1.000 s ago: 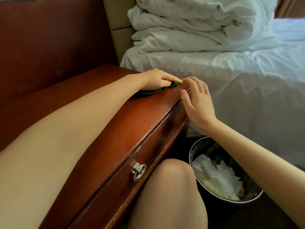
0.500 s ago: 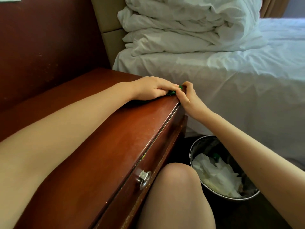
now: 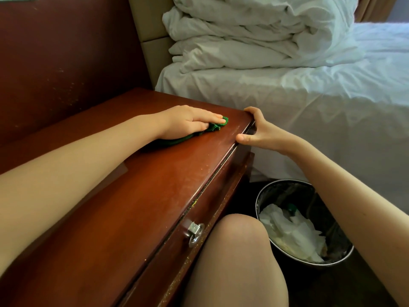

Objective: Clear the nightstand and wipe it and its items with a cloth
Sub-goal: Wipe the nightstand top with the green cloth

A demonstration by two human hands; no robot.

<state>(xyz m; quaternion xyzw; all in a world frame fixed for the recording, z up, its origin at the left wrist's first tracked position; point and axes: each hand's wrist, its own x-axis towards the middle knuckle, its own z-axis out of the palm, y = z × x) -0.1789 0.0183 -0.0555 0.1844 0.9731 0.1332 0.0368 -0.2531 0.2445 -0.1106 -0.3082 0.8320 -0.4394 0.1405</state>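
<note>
Head view: the wiping of the top is the step in hand. The left hand (image 3: pixel 188 120) lies flat on the green cloth (image 3: pixel 218 125) and presses it onto the nightstand (image 3: pixel 155 196), near its far right corner. Its fingers (image 3: pixel 208 118) are straight and pressed together. Most of the cloth is hidden under the palm. The right hand (image 3: pixel 259 134) grips that corner's edge, fingers curled over the far rim and thumb set apart on the near edge; it looks to be steadying the piece.

The next move, as I judge it, calls for flat, even pressure and a sweep back toward the near end, where pale specks show on the wood. The front edge and drawer knob (image 3: pixel 195 232) would come after that. The nightstand's items are not in view.

Counted:
- two hands
- one cloth
- one nightstand
- one drawer knob
- one knee (image 3: pixel 239 251)
- one metal waste bin (image 3: pixel 257 203) on the floor at right, holding crumpled white tissues (image 3: pixel 292 235) too bunched to count
- one bed (image 3: pixel 309 111), with one heaped white duvet (image 3: pixel 254 34)
</note>
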